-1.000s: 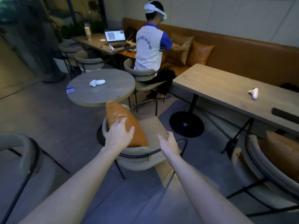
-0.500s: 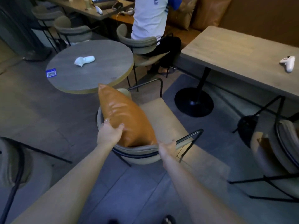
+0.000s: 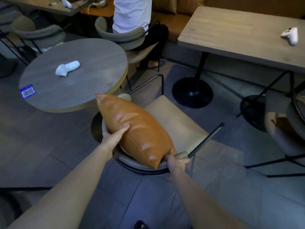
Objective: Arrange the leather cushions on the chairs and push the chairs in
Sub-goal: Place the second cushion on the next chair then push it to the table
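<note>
An orange-brown leather cushion (image 3: pixel 135 128) stands on edge against the curved backrest of a chair (image 3: pixel 175 123) with a tan seat and black metal frame. My left hand (image 3: pixel 113 136) grips the cushion's left edge, thumb on its front face. At the cushion's lower right corner, my right hand (image 3: pixel 177 163) is closed around the top of the backrest. The chair stands pulled out from the round grey table (image 3: pixel 74 75), its seat turned toward the upper right.
A white controller (image 3: pixel 67 68) and a blue card (image 3: pixel 27 90) lie on the round table. A rectangular wooden table (image 3: pixel 231 30) with a black pedestal base (image 3: pixel 192 92) stands right. Another chair with a cushion (image 3: pixel 287 129) is at far right. A seated person (image 3: pixel 132 14) occupies a chair behind.
The view has tilted down and come closer. My left hand slid from the cushion's top to grip its left edge; my right hand closed on the backrest.
</note>
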`<act>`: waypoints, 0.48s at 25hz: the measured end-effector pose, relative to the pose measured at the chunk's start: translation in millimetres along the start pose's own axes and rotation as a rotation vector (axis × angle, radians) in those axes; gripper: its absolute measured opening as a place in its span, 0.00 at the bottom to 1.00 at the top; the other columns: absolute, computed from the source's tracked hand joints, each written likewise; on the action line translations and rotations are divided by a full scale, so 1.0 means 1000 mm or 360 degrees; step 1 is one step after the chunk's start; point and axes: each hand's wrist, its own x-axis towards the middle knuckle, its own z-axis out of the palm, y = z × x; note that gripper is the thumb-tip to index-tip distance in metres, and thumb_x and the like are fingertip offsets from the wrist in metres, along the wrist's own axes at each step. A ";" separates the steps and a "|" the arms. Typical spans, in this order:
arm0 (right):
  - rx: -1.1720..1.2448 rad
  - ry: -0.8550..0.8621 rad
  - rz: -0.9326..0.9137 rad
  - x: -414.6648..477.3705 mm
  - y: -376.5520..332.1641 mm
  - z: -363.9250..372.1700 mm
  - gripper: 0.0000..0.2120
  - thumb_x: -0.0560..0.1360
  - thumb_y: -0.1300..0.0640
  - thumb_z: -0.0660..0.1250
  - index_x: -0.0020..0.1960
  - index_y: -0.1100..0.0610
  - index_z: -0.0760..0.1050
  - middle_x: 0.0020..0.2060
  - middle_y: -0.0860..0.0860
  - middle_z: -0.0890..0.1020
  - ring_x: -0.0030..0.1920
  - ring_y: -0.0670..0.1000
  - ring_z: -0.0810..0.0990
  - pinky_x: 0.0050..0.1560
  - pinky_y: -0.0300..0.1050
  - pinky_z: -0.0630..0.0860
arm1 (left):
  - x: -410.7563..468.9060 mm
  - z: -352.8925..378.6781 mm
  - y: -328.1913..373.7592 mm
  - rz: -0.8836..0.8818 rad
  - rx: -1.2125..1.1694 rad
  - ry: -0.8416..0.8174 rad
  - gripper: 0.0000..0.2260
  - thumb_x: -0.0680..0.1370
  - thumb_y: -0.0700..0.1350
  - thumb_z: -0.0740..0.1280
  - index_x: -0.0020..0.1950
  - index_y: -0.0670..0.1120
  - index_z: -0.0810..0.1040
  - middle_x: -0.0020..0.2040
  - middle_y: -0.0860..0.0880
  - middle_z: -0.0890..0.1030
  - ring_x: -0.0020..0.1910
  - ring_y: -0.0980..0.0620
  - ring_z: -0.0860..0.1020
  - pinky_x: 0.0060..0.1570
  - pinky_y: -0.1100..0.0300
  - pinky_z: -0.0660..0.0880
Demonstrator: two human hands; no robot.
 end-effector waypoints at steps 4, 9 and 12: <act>-0.0107 0.0127 -0.0109 0.008 0.001 -0.003 0.53 0.77 0.60 0.71 0.83 0.58 0.32 0.75 0.65 0.71 0.72 0.66 0.73 0.71 0.54 0.70 | 0.022 0.004 0.020 -0.0150 0.0061 -0.0107 0.65 0.57 0.70 0.80 0.83 0.51 0.47 0.81 0.45 0.61 0.77 0.38 0.63 0.72 0.31 0.61; -0.0068 0.0065 -0.0147 0.014 -0.008 -0.010 0.54 0.77 0.61 0.70 0.83 0.56 0.31 0.75 0.65 0.71 0.71 0.66 0.73 0.72 0.56 0.71 | 0.032 0.030 0.021 -0.0008 0.0103 -0.0013 0.56 0.70 0.64 0.76 0.83 0.47 0.43 0.82 0.45 0.57 0.78 0.41 0.61 0.76 0.40 0.59; -0.0007 -0.0003 -0.0206 0.029 -0.027 -0.016 0.60 0.68 0.57 0.73 0.83 0.50 0.32 0.71 0.63 0.75 0.67 0.67 0.77 0.69 0.66 0.75 | 0.036 0.037 0.022 0.0014 0.0104 -0.0078 0.54 0.70 0.66 0.75 0.83 0.50 0.46 0.82 0.46 0.59 0.78 0.41 0.62 0.76 0.38 0.60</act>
